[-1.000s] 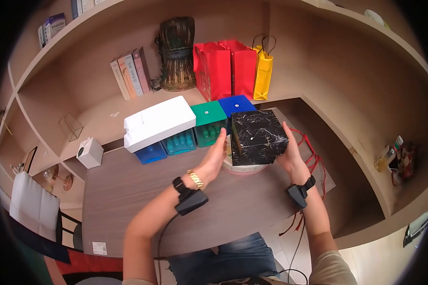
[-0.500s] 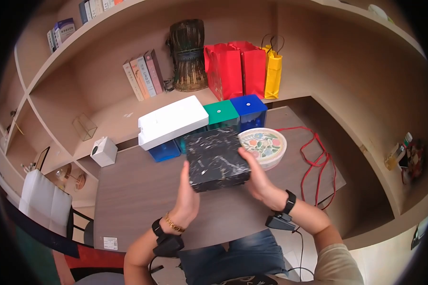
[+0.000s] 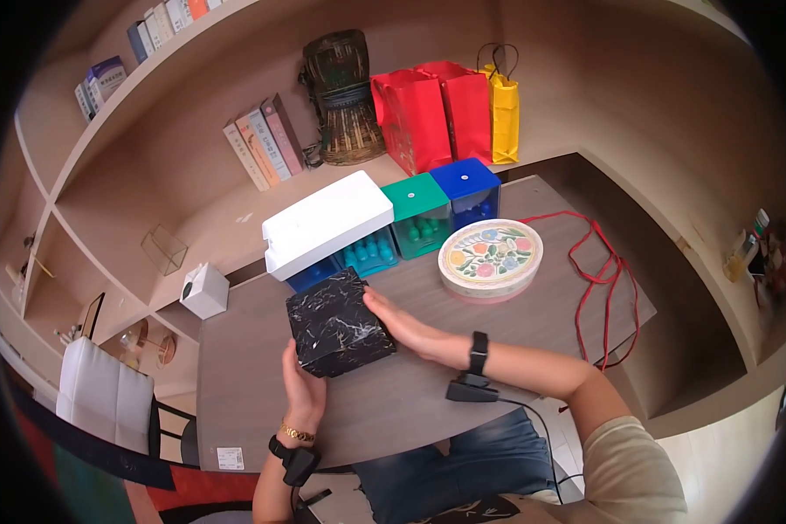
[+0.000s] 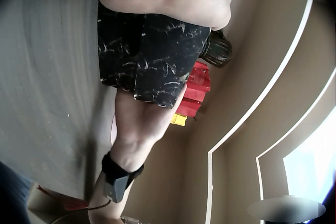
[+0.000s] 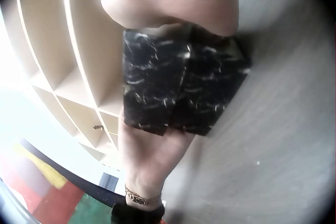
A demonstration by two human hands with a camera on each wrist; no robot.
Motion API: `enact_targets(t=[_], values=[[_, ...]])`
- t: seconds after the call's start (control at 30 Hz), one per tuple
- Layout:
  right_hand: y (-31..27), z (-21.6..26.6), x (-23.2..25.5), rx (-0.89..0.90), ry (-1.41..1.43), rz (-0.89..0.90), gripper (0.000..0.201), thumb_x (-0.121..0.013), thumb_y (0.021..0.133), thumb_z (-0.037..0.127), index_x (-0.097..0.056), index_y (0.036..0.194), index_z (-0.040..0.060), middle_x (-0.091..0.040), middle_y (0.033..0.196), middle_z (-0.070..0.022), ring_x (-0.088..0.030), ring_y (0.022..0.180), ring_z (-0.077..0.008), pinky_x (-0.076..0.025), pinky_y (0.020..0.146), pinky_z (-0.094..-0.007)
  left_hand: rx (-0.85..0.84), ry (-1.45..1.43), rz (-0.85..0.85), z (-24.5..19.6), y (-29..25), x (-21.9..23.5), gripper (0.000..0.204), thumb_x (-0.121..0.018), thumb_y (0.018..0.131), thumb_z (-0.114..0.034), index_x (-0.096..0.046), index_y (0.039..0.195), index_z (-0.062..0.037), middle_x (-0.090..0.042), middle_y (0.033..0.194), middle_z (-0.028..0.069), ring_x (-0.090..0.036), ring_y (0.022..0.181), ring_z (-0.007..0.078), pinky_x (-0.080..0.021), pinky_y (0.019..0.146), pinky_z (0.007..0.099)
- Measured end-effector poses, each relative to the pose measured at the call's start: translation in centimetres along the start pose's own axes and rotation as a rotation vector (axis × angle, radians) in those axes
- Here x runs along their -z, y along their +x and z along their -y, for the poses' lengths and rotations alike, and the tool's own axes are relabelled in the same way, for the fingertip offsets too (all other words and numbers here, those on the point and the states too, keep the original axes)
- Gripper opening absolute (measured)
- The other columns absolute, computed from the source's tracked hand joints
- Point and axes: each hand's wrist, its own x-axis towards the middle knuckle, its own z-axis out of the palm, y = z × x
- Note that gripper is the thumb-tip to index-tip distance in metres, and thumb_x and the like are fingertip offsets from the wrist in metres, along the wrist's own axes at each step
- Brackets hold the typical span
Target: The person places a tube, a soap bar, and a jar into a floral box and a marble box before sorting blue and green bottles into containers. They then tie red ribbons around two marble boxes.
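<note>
A black marble-patterned box [image 3: 341,323] is held between both hands above the table, tilted in the head view. My left hand [image 3: 306,389] grips its lower left side, with the thumb along the edge and the other fingers mostly hidden behind the box. My right hand [image 3: 406,327] holds the opposite side, its foremost digit reaching the upper right edge. In the left wrist view the box [image 4: 168,56] shows two dark faces, with the right hand [image 4: 142,116] beyond it. The right wrist view has the left hand [image 5: 155,153] at the box's far side.
On the table [image 3: 463,367] stand an oval floral box [image 3: 491,258], a green-lidded container [image 3: 419,201], a blue-lidded one [image 3: 467,179] and more under a white cover [image 3: 332,223]. A red cord [image 3: 598,279] lies at right. Red bags [image 3: 415,122] stand on the shelf behind.
Both hands have carried the black box leftward from above the oval floral box, which now shows fully. The box has also turned and tilted in the hands.
</note>
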Motion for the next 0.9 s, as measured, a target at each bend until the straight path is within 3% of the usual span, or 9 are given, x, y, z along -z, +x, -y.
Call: enact_targets(t=[0.1,0.13,0.2,0.33,0.6,0.7,0.8,0.83,0.9], values=[[-2.4,5.4,5.0,0.235,-0.591,-0.177,0.062,-0.055,0.102,0.05,-0.053,0.144,0.0046,-0.041,0.156,-0.0221,-0.034,0.149,-0.0332,-0.027,0.121,-0.0406,-0.073,0.036,0.007,0.3,-0.8,1.1,0.058,-0.043,0.107,-0.042,-0.04,0.153,-0.0065,-0.051,0.15,0.0053,-0.045,0.139,0.0205,-0.032,0.115,0.0375],[-2.8,7.0,6.6,0.386,-0.618,-0.342,0.04,-0.065,0.098,0.038,-0.067,0.119,0.0042,-0.057,0.137,-0.0204,-0.048,0.137,-0.0348,-0.035,0.116,-0.0407,-0.105,0.104,0.026,0.2,-1.0,0.9,0.06,-0.044,0.107,-0.041,-0.036,0.155,-0.0063,-0.048,0.152,0.0055,-0.044,0.14,0.0204,-0.032,0.116,0.0374],[-3.0,8.4,13.0,0.428,-0.685,-0.544,0.03,-0.07,0.091,0.024,-0.069,0.113,0.0048,-0.063,0.127,-0.0152,-0.058,0.124,-0.0309,-0.044,0.105,-0.042,-0.162,0.241,0.056,0.0,-2.0,0.5,0.064,-0.046,0.107,-0.039,-0.029,0.158,-0.0059,-0.044,0.155,0.0061,-0.04,0.142,0.0202,-0.03,0.117,0.0372],[-4.4,8.3,22.3,0.143,-1.189,-0.904,0.043,-0.07,0.087,0.035,-0.068,0.122,0.0086,-0.064,0.128,-0.0161,-0.06,0.119,-0.0358,-0.046,0.102,-0.0445,-0.056,0.366,0.049,-0.7,-2.3,0.5,0.063,-0.052,0.105,-0.034,-0.03,0.157,-0.0048,-0.046,0.151,0.0069,-0.041,0.14,0.0185,-0.03,0.116,0.0363],[-3.9,6.7,21.0,0.039,-1.288,-0.795,0.045,-0.073,0.086,0.033,-0.066,0.124,0.0089,-0.064,0.124,-0.0164,-0.06,0.116,-0.0357,-0.046,0.1,-0.0449,0.108,0.414,-0.057,-4.1,-0.5,0.0,0.055,-0.063,0.101,-0.033,-0.048,0.142,-0.0001,-0.06,0.132,0.0069,-0.059,0.119,0.0142,-0.047,0.099,0.0318],[-3.0,5.5,19.8,0.413,-1.56,-0.881,0.044,-0.075,0.084,0.025,-0.065,0.123,0.0073,-0.062,0.125,-0.019,-0.059,0.117,-0.0379,-0.045,0.102,-0.0468,0.185,0.442,0.024,-5.2,-0.1,-0.2,0.053,-0.064,0.1,-0.035,-0.054,0.135,0.0028,-0.066,0.12,0.0063,-0.064,0.108,0.0138,-0.05,0.091,0.0299],[-3.6,6.7,15.1,0.637,-1.341,-0.735,0.043,-0.074,0.081,0.014,-0.064,0.123,0.0061,-0.06,0.126,-0.0216,-0.057,0.118,-0.0404,-0.043,0.104,-0.0489,0.255,0.429,0.026,-5.3,0.1,0.7,0.053,-0.064,0.1,-0.037,-0.056,0.132,0.0049,-0.069,0.115,0.0073,-0.065,0.105,0.0141,-0.052,0.089,0.0302],[-3.5,6.5,13.7,0.705,-1.265,-0.586,0.044,-0.074,0.085,0.01,-0.062,0.126,0.0054,-0.061,0.126,-0.0189,-0.062,0.113,-0.0334,-0.047,0.099,-0.0464,0.25,0.428,0.027,-5.3,0.1,0.7,0.053,-0.064,0.1,-0.037,-0.056,0.132,0.0048,-0.068,0.116,0.0076,-0.065,0.105,0.0142,-0.052,0.089,0.0304],[-5.0,7.6,8.3,0.176,-0.588,-0.266,0.048,-0.071,0.094,0.026,-0.056,0.133,0.0038,-0.061,0.125,-0.0166,-0.066,0.103,-0.0233,-0.054,0.087,-0.0398,0.259,0.433,0.031,-5.4,-0.1,0.7,0.054,-0.065,0.1,-0.038,-0.057,0.132,0.0047,-0.068,0.117,0.0083,-0.065,0.105,0.0144,-0.052,0.09,0.0306]])
